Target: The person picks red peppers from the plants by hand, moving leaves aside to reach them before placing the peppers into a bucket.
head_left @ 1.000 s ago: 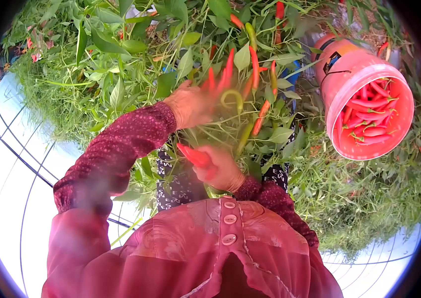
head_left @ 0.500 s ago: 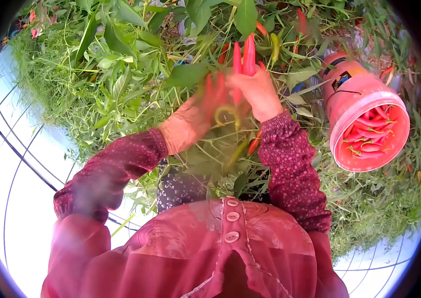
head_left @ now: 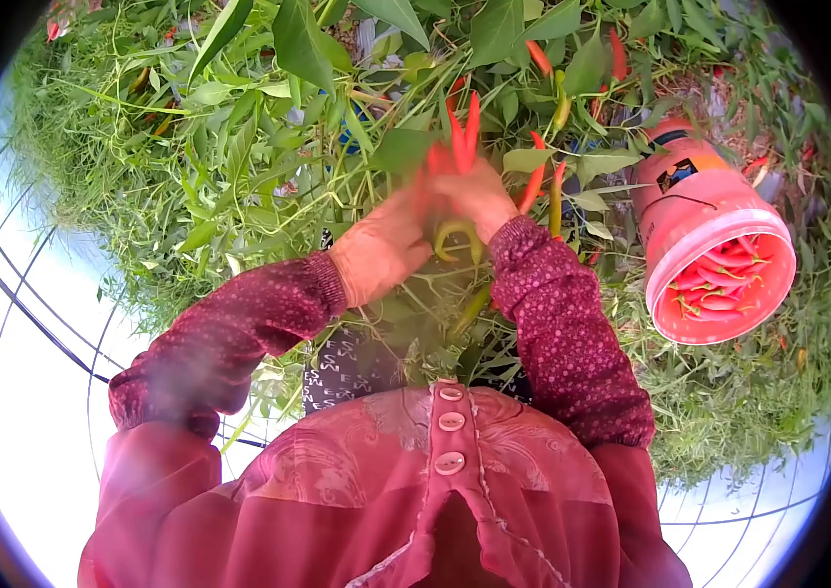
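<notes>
My right hand [head_left: 477, 199] is closed around red chili peppers [head_left: 465, 135] whose tips point up and away from me. Close beside it, my left hand [head_left: 382, 251] has its fingers curled in, with a motion-blurred red chili [head_left: 422, 188] rising from its fingertips. The fingers of both hands are partly smeared and overlap where they meet. A curled yellow-green chili [head_left: 456, 235] hangs just below them. More red chilies [head_left: 534, 174] hang on the plant to the right of my right hand.
A pink bucket [head_left: 658, 220] lies tilted to the right, its mouth toward me, with several red chilies [head_left: 719, 277] inside. Dense green chili plants [head_left: 239, 147] surround my hands. White sheeting [head_left: 23, 392] crossed by dark lines spreads at the lower left.
My hands have come closer together, the right one shifting left and slightly down. The view has moved a little, so the bucket appears slightly lower and further left.
</notes>
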Demonstrator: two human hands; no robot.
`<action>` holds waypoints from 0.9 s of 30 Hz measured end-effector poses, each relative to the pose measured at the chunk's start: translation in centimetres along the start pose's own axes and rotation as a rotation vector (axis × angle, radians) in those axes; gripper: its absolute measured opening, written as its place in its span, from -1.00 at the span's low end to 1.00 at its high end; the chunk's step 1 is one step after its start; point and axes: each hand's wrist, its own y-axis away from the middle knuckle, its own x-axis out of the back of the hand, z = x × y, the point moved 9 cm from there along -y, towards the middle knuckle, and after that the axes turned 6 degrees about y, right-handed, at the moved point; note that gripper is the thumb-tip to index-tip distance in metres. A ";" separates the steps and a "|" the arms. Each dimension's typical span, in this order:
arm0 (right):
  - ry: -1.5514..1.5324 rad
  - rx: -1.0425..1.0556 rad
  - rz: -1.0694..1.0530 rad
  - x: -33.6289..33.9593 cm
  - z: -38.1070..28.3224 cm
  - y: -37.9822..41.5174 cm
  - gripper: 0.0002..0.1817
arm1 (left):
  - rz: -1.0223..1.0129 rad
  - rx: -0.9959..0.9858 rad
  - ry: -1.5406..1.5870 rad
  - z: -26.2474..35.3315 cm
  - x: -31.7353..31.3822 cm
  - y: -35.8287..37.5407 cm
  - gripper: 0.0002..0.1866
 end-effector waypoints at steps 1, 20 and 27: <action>-0.058 -0.059 -0.050 -0.8 0.0 0.2 -0.62 | 0.015 -0.005 0.006 0.1 0.1 -0.1 -0.70; -0.046 0.127 -0.223 -3.8 -1.9 -0.5 -0.64 | -0.134 0.027 -0.076 0.2 -1.3 -0.4 -0.75; -0.197 -0.057 -0.152 -1.7 -2.0 0.6 -0.69 | -0.041 0.035 -0.129 1.0 0.2 -1.7 -0.72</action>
